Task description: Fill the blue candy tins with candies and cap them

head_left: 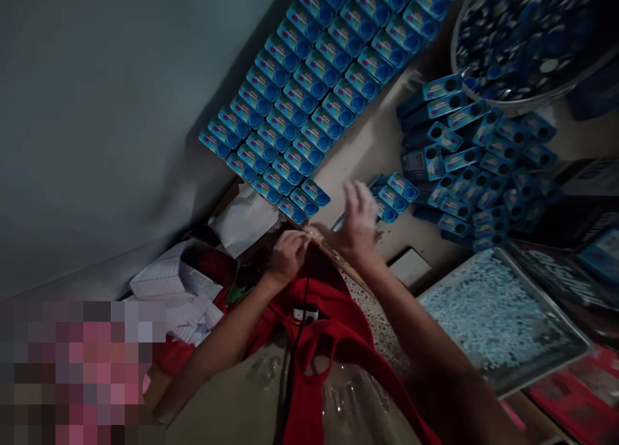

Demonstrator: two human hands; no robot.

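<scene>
My left hand is closed near the table's front edge, its fingertips pinched together; whatever they hold, if anything, is too small to make out. To its right my right hand is raised over the table, blurred, with fingers stretched out and nothing visible in them. Just beyond it lies a small group of flat blue containers with round caps. Ahead of my left hand, many matching blue containers stand in tight slanting rows, their labelled tops up.
A heap of blue containers with dark round holes lies to the right. Behind it stands a large metal basin of blue caps. A metal tray holds small pale-blue pieces. White paper packs lie left, near a blurred-out person.
</scene>
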